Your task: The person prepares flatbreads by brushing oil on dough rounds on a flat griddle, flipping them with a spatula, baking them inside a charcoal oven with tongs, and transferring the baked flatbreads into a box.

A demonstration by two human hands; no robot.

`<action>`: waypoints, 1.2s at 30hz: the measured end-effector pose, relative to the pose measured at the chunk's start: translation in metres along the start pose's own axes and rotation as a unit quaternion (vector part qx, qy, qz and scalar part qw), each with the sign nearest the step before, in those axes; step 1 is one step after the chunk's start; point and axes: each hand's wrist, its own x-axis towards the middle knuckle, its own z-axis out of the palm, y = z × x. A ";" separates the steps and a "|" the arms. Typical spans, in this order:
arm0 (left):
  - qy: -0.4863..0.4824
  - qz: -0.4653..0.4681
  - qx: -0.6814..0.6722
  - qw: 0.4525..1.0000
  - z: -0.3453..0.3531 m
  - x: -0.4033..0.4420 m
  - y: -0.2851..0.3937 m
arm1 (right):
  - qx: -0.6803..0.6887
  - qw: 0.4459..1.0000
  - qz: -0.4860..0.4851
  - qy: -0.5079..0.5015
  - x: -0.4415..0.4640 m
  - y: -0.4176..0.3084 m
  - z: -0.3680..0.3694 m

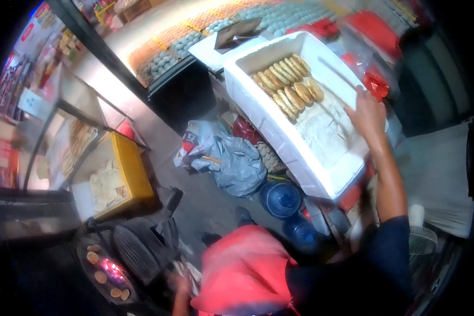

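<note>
My right hand [367,113] is closed on a pair of metal tongs [338,76], smeared by motion, whose arms reach over a white foam box [279,142]. Round flatbreads [279,76] stand on edge in rows at the box's far end, on a whitish lining [324,131]. Low on the left, my left hand [180,283] is blurred beside a pale cloth [190,273]; whether its fingers grip it I cannot tell. Near that hand is a round oven [84,258] with glowing coals [110,268], several flatbreads [100,276] around them and a dark ridged plate [135,252] alongside.
A yellow-sided box [137,163] with pale flat pieces stands left, below a glass case [76,97]. Grey plastic bags [224,158] and blue water bottles [280,199] lie between it and the foam box. Egg trays [195,39] line the back; a fan [421,239] stands right.
</note>
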 end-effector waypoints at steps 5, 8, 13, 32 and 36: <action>-0.043 -0.028 0.001 0.999 0.009 -0.060 0.047 | 0.574 0.817 -0.010 0.051 -0.009 -0.038 -0.056; -0.043 -0.072 0.013 0.996 0.022 -0.077 0.041 | 0.715 0.693 -0.013 -0.093 -0.053 -0.111 -0.083; 0.007 -0.128 -0.182 0.975 0.026 -0.125 -0.009 | 0.683 0.587 -0.211 -0.380 -0.173 -0.253 -0.048; 0.083 -0.341 -0.393 0.850 0.036 -0.291 -0.332 | 0.333 0.466 -0.537 -0.619 -0.532 -0.565 -0.211; 0.151 -0.354 -0.414 0.825 0.001 -0.299 -0.380 | 0.327 0.481 -0.542 -0.607 -0.553 -0.584 -0.223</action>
